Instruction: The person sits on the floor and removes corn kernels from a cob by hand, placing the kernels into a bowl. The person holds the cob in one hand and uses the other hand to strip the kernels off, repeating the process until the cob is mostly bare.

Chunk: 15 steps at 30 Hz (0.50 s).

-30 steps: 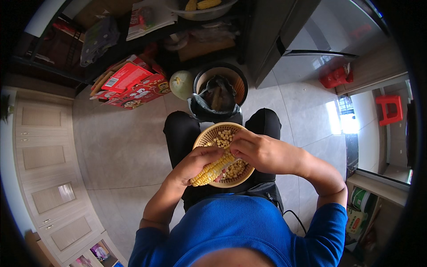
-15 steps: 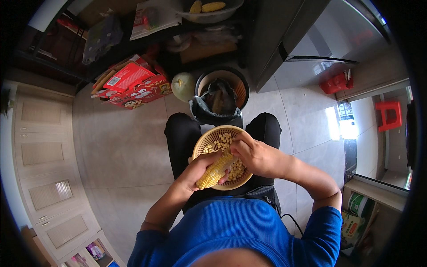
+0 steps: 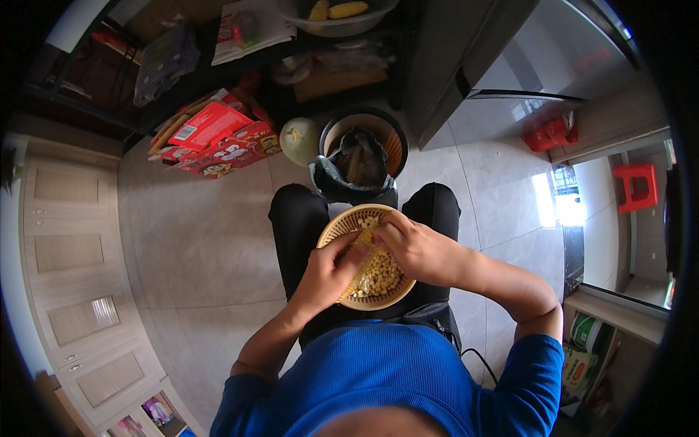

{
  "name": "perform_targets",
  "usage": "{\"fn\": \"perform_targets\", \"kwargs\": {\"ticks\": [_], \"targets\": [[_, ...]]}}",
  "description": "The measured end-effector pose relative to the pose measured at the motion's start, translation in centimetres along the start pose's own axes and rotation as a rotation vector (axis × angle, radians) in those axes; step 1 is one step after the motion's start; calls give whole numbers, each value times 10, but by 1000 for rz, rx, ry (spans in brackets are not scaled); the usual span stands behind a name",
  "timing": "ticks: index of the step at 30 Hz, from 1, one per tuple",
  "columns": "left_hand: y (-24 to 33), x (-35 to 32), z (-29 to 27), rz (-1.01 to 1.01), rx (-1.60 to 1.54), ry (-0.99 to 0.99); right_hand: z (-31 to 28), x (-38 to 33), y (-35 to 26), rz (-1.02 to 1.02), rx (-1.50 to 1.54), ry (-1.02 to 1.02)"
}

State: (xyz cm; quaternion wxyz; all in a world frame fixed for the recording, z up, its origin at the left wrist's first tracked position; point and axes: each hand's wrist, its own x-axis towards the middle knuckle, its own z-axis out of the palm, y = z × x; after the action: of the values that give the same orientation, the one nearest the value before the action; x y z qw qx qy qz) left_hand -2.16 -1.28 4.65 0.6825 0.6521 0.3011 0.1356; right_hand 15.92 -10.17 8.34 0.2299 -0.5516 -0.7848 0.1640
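A yellow corn cob slants over a tan slotted plastic basket that rests on my lap. My left hand is wrapped round the cob from the left and covers much of it; its fingers are slightly blurred. Pressed against the cob's upper end are the bent fingers of my right hand, with the thumb tucked in. Loose corn kernels lie in the basket beneath both hands.
Beyond my knees stands a bin with a dark bag. To its left are a pale green round melon and a red carton. A clear bowl with corn cobs sits on the shelf. A red stool stands far right.
My left hand has rolled over the cob, which now shows less. The cob's lower end has drawn in over the basket. My right hand stays near the cob's upper end.
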Motion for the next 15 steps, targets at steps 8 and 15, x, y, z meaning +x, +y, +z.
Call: {"fn": "perform_targets", "kwargs": {"ticks": [8, 15], "targets": [[-2, 9, -15, -575, -1217, -279, 5, -12, -4, -91, -71, 173], [-2, 7, -15, -289, -696, -144, 92, -47, 2, 222, 294, 88]]}}
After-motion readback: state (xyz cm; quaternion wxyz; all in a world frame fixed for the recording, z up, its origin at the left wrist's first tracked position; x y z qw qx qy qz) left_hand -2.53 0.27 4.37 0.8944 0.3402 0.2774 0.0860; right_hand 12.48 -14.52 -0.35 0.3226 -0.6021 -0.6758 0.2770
